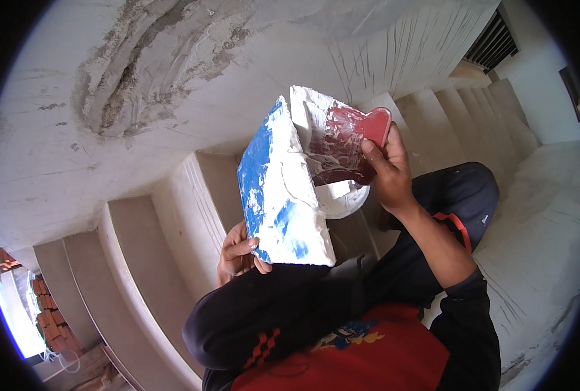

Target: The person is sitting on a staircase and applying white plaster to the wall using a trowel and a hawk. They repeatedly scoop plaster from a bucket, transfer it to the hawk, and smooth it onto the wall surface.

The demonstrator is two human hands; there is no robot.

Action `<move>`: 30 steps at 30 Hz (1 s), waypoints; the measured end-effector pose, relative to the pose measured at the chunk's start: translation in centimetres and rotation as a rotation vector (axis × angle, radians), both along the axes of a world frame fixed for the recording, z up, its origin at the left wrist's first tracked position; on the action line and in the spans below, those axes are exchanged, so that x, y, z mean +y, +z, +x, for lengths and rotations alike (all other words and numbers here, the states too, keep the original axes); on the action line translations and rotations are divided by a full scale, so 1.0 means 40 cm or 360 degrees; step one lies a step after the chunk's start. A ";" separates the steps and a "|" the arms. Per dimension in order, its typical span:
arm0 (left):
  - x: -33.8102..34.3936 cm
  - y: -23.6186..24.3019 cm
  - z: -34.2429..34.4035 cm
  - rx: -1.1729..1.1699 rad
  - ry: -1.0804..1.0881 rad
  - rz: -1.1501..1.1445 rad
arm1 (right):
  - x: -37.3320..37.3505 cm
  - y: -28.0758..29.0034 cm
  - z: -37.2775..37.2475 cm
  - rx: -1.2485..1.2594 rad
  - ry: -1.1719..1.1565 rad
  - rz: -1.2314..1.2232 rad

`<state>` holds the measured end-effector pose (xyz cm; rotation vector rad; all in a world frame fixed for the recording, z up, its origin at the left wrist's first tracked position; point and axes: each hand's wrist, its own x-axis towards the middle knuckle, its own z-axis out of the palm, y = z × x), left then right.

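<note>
Fingers of the left hand (239,253) are closed on the lower left corner of a flat blue board (254,163), thickly smeared with white paste (293,173) and held tilted over the dark-trousered legs (238,319). Just right of it, a dark red flat spreader (345,143), paste covering its left side, is gripped by the right hand (393,173), thumb on the near face, other fingers mostly hidden behind; a round white container (347,202) shows partly below.

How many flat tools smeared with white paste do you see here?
2: a blue board held in the left hand, and a red scraper held in the right hand. Others could be hidden behind the board or legs.
</note>
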<state>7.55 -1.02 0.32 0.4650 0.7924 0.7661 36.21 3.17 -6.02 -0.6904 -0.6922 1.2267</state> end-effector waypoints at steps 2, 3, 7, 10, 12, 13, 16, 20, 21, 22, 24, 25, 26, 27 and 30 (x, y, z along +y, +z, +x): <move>0.010 0.005 0.008 0.0090 0.0009 0.0036 | -0.006 -0.001 0.012 -0.0150 0.0001 0.0013; 0.013 0.019 0.019 0.0113 0.0031 -0.0086 | -0.011 -0.001 0.021 -0.0227 0.0002 0.0019; 0.023 0.050 0.008 0.0513 -0.0151 0.0025 | -0.025 0.008 0.059 -0.0702 -0.0004 -0.0016; 0.027 0.065 0.018 0.0660 -0.0178 0.0042 | -0.036 0.020 0.093 -0.0848 0.0035 -0.0015; 0.027 0.052 0.021 0.0547 -0.0174 0.0105 | -0.048 0.028 0.104 -0.0985 0.0011 -0.0072; 0.036 0.058 0.025 0.0688 -0.0200 0.0193 | -0.044 0.038 0.106 -0.1057 -0.0005 -0.0085; 0.024 0.078 0.021 0.0794 -0.0112 0.0084 | -0.047 0.066 0.108 -0.1181 0.0028 -0.0106; 0.016 0.083 0.030 0.0742 -0.0083 0.0092 | -0.056 0.080 0.127 -0.1188 0.0137 -0.0121; 0.028 0.090 0.033 0.0779 -0.0052 0.0125 | -0.051 0.097 0.122 -0.1027 0.0069 -0.0132; 0.031 0.088 0.037 0.0802 -0.0021 0.0120 | -0.051 0.105 0.131 -0.1123 0.0023 -0.0120; 0.019 0.081 0.046 0.0830 0.0061 0.0082 | -0.051 0.106 0.156 -0.1315 -0.0044 -0.0122; 0.015 0.076 0.047 0.0804 0.0083 0.0081 | -0.039 0.131 0.157 -0.1553 -0.0127 0.0095; 0.014 0.074 0.042 0.0779 0.0111 0.0104 | -0.028 0.163 0.147 -0.1662 -0.0101 0.0162; 0.008 0.071 0.035 0.0746 0.0105 0.0114 | -0.019 0.196 0.134 -0.1768 -0.0073 0.0232; 0.009 0.068 0.034 0.0719 0.0133 0.0149 | 0.038 0.253 0.090 -0.2005 -0.0049 0.0599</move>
